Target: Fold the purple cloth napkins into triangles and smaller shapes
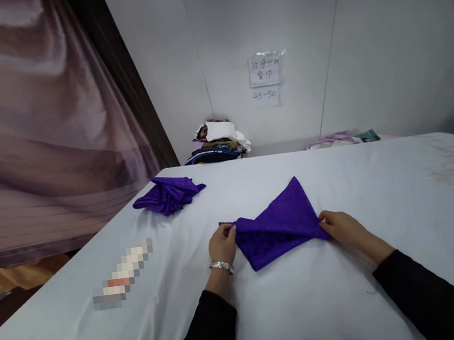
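A purple cloth napkin [286,212] lies partly folded on the white-covered table, one corner pointing away from me and a loose fold opening towards me. My left hand [222,244], with a silver bracelet at the wrist, pinches its left corner between thumb and fingers. At the opposite side my right hand [338,224] grips the right corner the same way. The napkin's middle sags between the two hands, close to the tabletop. Farther left, a second purple cloth [168,195] sits in a crumpled heap, apart from both hands.
The white tablecloth [402,214] has some wrinkles and a faint pattern at right. A pixelated oblong patch [124,273] covers something at left. Behind the far edge are a stack of folded clothes [219,140] and more fabric [339,138]. A pink curtain [38,116] hangs at left.
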A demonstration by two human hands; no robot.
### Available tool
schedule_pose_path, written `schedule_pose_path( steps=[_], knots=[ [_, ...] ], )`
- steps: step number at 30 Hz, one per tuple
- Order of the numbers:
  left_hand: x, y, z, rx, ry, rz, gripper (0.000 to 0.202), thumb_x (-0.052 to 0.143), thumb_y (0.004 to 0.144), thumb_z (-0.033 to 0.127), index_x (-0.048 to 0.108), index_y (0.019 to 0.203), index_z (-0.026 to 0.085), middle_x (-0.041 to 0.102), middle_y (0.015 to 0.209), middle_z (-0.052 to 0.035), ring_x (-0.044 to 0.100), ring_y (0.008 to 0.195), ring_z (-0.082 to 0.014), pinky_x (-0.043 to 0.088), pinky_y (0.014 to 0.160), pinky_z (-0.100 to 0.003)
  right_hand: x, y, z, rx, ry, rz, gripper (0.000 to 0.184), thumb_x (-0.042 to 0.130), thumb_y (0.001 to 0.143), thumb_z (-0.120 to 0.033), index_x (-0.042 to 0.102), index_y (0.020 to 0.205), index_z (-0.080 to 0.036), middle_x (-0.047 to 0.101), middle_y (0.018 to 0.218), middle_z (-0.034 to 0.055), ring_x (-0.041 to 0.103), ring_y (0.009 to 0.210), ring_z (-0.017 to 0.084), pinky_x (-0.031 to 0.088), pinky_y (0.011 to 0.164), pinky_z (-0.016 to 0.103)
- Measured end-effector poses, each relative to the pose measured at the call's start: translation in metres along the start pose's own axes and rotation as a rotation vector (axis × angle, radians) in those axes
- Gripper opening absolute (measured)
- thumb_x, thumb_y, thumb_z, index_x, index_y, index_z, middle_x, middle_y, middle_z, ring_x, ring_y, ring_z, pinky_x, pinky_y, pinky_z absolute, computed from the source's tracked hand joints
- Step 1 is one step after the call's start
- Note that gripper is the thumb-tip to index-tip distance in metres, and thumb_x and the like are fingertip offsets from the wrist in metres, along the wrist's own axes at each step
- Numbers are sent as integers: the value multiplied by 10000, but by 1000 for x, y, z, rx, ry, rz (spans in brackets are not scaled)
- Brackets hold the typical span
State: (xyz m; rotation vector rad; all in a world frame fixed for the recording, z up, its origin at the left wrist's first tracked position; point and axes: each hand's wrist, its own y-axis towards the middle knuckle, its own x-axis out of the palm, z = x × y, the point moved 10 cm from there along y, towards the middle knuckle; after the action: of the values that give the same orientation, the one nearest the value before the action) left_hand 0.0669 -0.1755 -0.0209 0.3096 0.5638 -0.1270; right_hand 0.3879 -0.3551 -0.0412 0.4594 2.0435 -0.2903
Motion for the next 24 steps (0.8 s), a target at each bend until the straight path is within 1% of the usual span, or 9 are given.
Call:
schedule_pose_path(
  steps=[2, 5, 8, 10, 13, 16, 19, 21, 24],
  knots=[
    [-4, 1, 5, 39, 39, 20, 164, 558, 731, 354, 654, 694, 227, 629, 657, -5, 594, 689, -196, 457, 702, -339, -12, -2, -12, -73, -25, 93, 221, 450, 816, -298, 603, 947, -208, 664, 851, 47, 607, 780, 197, 425, 645, 292],
    [-8, 0, 13, 103, 64, 62, 130, 569, 711, 309, 641, 658, 215, 631, 862, -54, 569, 886, -234, 422, 854, -401, -26, 0, -38, -246, 52, 210, 241, 412, 853, -319, 588, 986, -223, 637, 1001, 50, 589, 903, 200, 453, 757, 318],
    [-12, -3, 26, 213, 66, 125, 118, 558, 731, 280, 630, 682, 200, 583, 1080, -94, 512, 1052, -252, 376, 945, -427, -23, 14, -66, -405, 67, 181, 239, 418, 851, -283, 591, 1007, -228, 633, 1028, 45, 582, 944, 197, 455, 828, 341],
    [-16, -7, 38, 312, 55, 167, 114, 547, 757, 273, 615, 704, 198, 564, 1130, -100, 494, 1095, -252, 372, 956, -438, -14, 30, -82, -481, 28, 139, 268, 416, 846, -235, 595, 1044, -212, 628, 1071, 59, 570, 989, 203, 437, 880, 355],
    [-21, -16, 54, 419, 19, 198, 94, 533, 791, 264, 586, 744, 202, 573, 1127, -88, 504, 1096, -237, 385, 947, -445, 7, 59, -99, -536, -47, 56, 347, 400, 833, -157, 576, 1132, -174, 600, 1161, 89, 540, 1071, 209, 397, 943, 361],
    [-23, -23, 68, 496, -23, 180, 70, 507, 825, 246, 564, 816, 207, 602, 1092, -68, 533, 1061, -210, 390, 946, -435, 32, 83, -111, -573, -100, -39, 442, 411, 784, -82, 542, 1199, -159, 560, 1231, 105, 507, 1129, 212, 372, 967, 357],
    [-22, -29, 75, 557, -31, 146, 68, 485, 845, 229, 552, 852, 219, 647, 918, -20, 589, 905, -171, 376, 965, -433, 46, 97, -122, -625, -126, -95, 502, 453, 721, -45, 548, 1195, -182, 567, 1219, 93, 519, 1102, 211, 381, 942, 348],
    [-24, -32, 75, 571, -18, 161, 69, 489, 845, 228, 558, 853, 226, 642, 818, 2, 588, 845, -165, 396, 949, -415, 51, 102, -128, -671, -148, -134, 456, 494, 691, -48, 601, 1114, -183, 617, 1115, 88, 555, 1018, 211, 401, 893, 332],
    [-29, -34, 72, 562, -12, 218, 74, 505, 837, 235, 572, 867, 229, 635, 816, -11, 567, 914, -185, 449, 881, -367, 49, 104, -132, -726, -182, -171, 268, 536, 657, -60, 668, 864, -168, 651, 872, 70, 577, 867, 202, 403, 824, 315]
  ],
)
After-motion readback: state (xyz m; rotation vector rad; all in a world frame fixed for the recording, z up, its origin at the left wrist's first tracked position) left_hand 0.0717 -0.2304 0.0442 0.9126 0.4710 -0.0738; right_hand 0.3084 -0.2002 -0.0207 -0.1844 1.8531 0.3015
